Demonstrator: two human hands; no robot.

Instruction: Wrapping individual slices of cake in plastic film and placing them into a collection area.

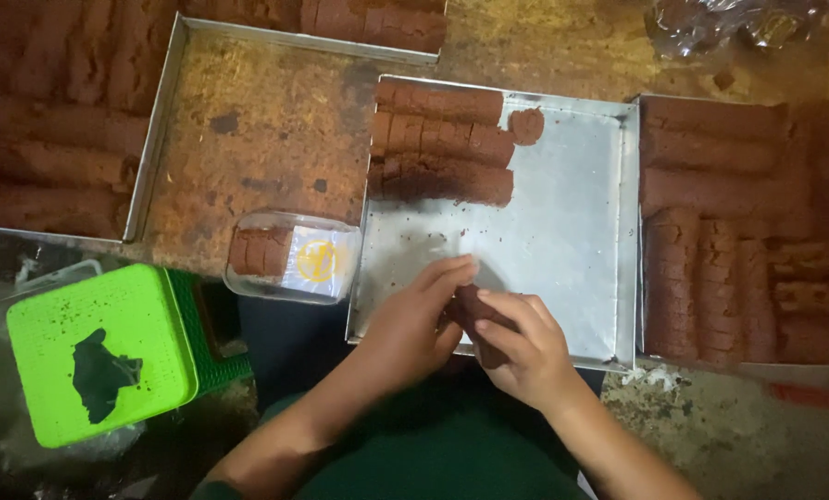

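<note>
A dark reddish-brown piece (474, 310) of soft, crumbly-looking sweet sits pinched between the two hands over the near edge of the middle metal tray (562, 231). It is short and chunky, darker than the rolls lying in the trays, and mostly hidden by fingers, so its full shape cannot be told. Its upper end shows between the fingertips, and its lower part runs down under the thumb side of the right hand, tilted slightly toward the near edge of the tray
</note>
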